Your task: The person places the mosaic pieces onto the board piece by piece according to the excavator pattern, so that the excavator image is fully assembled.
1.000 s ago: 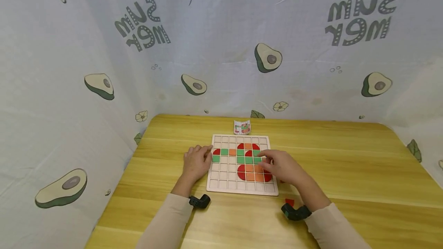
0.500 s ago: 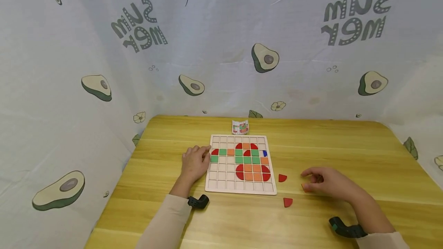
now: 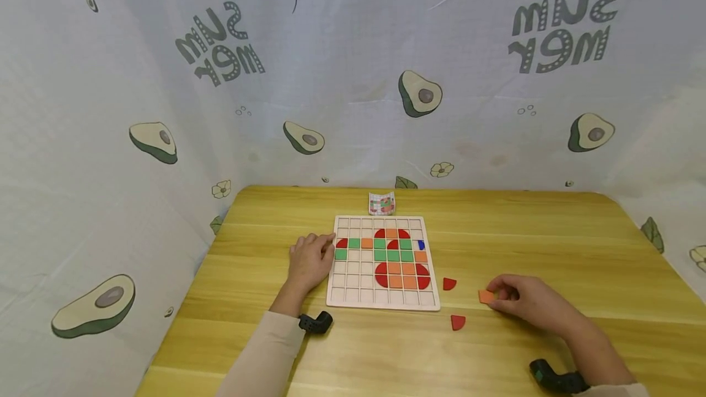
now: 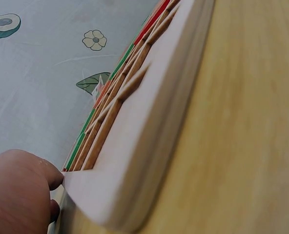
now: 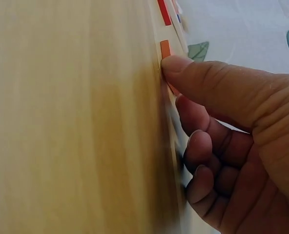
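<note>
The right hand (image 3: 528, 302) pinches an orange square tile (image 3: 485, 296) on the right side of the table. In the right wrist view the thumb lies on this tile (image 5: 165, 50), with the other fingers curled below. The left hand (image 3: 309, 260) rests at the left edge of a wooden grid board (image 3: 353, 297); in the left wrist view its thumb touches the board's corner. Green, orange and red tiles fill several cells of the board. A small blue piece (image 3: 421, 244) sits in its right column, above an orange square (image 3: 421, 257).
Two red quarter-round tiles (image 3: 449, 284) lie between the board and the right hand. A small printed card (image 3: 382, 203) with a coloured grid pattern stands behind the board. A patterned cloth (image 3: 353, 78) hangs beyond the table's far edge.
The right hand has moved from over the board to the right and now holds an orange square tile there. Its leaving uncovered the blue piece and an orange square. The left hand stays put.
</note>
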{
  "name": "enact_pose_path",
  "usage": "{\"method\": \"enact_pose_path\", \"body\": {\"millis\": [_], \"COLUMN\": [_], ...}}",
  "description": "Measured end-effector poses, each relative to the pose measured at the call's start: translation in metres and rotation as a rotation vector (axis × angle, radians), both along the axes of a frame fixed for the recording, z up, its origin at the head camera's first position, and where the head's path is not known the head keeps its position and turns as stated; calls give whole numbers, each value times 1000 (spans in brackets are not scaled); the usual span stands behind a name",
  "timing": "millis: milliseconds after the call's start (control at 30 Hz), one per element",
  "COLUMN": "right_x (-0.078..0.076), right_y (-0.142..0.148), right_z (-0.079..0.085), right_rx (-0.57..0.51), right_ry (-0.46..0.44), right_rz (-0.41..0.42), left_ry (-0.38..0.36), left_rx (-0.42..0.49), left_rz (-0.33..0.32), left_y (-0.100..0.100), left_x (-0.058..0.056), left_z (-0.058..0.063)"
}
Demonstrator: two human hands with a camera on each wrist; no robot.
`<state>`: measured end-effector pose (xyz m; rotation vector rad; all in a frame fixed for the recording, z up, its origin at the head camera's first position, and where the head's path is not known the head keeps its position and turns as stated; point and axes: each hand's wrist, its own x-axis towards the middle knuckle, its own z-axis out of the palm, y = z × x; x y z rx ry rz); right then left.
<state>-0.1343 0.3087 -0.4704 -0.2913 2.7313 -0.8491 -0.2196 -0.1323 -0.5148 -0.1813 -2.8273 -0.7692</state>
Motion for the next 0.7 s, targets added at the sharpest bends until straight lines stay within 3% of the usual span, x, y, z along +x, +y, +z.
{"method": "enact_pose_path", "body": {"millis": [433, 700], "right_x": [-3, -13], "right_y": [-24, -63], "right_z": [5, 16], "right_rx": [51, 16], "right_ry": [57, 72], "right_rz": [-3, 76], "left_ry": [23, 15], "left_rx": [3, -3], "left_rz": [2, -2], "left_y": [-1, 0], "left_x": [1, -1], "left_z": [-3, -4]}}
